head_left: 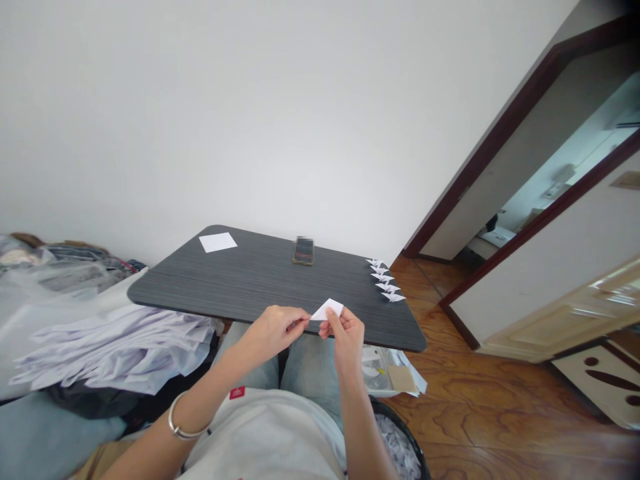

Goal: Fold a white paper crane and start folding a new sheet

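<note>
A small piece of folded white paper [325, 309] is held between my two hands above the front edge of the dark table [260, 280]. My right hand [344, 328] pinches its right part, thumb on top. At its pointed left corner, my left hand [283, 327] has thumb and fingertips closed together on the tip. Several folded white paper cranes [385, 279] stand in a row along the table's right edge. A flat sheet of white paper [218, 242] lies at the far left of the table.
A blurred-out phone-like device [303, 251] stands near the table's back edge by the white wall. White cloth [120, 347] is piled at the left. Below on the right are a box of papers [393, 370] and a dark bin [400, 440] of paper scraps. A doorway opens at right.
</note>
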The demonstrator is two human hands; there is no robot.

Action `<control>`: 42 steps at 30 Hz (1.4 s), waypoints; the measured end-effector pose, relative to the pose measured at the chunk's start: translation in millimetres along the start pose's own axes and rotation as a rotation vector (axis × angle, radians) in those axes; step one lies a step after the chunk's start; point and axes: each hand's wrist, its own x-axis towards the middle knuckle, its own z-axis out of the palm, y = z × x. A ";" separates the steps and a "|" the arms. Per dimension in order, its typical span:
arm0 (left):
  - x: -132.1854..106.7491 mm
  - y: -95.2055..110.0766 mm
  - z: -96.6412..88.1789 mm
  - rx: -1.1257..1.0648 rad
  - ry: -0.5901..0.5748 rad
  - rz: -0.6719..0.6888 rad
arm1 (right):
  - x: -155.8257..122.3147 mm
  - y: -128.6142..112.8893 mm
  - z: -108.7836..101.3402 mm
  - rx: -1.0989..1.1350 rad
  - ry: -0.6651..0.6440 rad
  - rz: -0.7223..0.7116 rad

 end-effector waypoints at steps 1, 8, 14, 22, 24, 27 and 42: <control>0.0 0.8 -0.9 -0.016 -0.005 -0.011 | 0.1 0.3 0.0 -0.001 0.001 0.000; 3.8 6.0 1.7 -0.206 0.004 -0.147 | -1.8 2.6 3.4 -0.025 -0.005 -0.026; 5.6 3.3 10.7 -0.403 -0.013 -0.244 | -2.8 4.0 4.3 -0.034 -0.011 -0.038; 4.1 0.8 9.9 -0.387 -0.049 -0.212 | -1.7 4.8 3.0 -0.055 -0.006 -0.027; 3.8 0.0 8.2 -0.318 -0.061 -0.178 | -1.4 4.4 2.6 -0.067 -0.003 -0.024; 3.2 -2.3 6.0 -0.218 -0.078 -0.105 | -0.9 4.3 1.9 -0.069 -0.010 -0.016; 4.7 -1.2 7.9 -0.431 -0.061 -0.230 | -2.5 4.6 3.9 -0.051 -0.042 -0.013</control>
